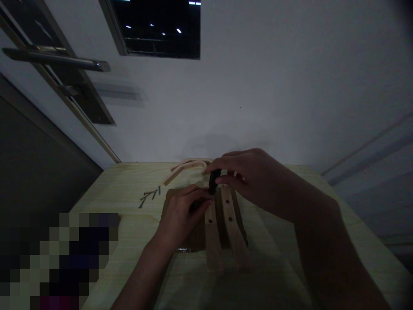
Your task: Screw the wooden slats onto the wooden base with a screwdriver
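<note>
Two light wooden slats (222,232) with dark holes lie side by side on a brown board (193,241) on the pale wooden table (135,232). My right hand (248,178) is closed around a black tool handle (213,181) held upright over the far end of the left slat. My left hand (182,213) rests on the board beside that slat, its fingers pinched together at the tool's tip; what they pinch is too small to make out.
Several dark screws (149,196) lie on the table to the left of the board. Curved wooden pieces (187,167) lie at the far edge by the white wall. A door with a metal handle (54,60) stands at the left. The lower left is blurred out.
</note>
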Motion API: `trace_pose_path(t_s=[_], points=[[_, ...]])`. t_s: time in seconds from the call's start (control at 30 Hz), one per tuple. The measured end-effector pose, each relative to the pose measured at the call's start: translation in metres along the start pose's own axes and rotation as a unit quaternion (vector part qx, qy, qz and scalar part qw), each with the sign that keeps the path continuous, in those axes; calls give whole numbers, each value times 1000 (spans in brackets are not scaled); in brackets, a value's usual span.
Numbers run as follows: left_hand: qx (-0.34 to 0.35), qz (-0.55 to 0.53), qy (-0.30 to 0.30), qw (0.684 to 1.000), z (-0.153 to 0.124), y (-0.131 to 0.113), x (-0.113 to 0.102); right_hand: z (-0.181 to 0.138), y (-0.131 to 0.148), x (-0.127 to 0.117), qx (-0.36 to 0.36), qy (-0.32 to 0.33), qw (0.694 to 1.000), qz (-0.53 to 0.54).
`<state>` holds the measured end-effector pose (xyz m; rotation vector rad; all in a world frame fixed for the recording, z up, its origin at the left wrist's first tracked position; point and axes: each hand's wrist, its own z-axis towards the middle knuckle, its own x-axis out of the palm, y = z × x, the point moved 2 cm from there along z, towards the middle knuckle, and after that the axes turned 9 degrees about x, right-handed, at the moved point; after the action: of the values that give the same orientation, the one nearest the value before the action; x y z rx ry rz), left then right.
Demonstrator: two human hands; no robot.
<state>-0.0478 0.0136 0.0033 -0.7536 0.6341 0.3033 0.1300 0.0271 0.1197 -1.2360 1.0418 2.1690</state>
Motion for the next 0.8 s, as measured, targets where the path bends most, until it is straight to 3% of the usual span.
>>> trace_pose_path(t_s=[0.27,0.8], points=[[-34,18,16,999,1,-3,-3,5,11,-4,36,45,998,-36],[-8,-13,11,1000,1,-2,-2,9,14,9,92,21,981,-167]])
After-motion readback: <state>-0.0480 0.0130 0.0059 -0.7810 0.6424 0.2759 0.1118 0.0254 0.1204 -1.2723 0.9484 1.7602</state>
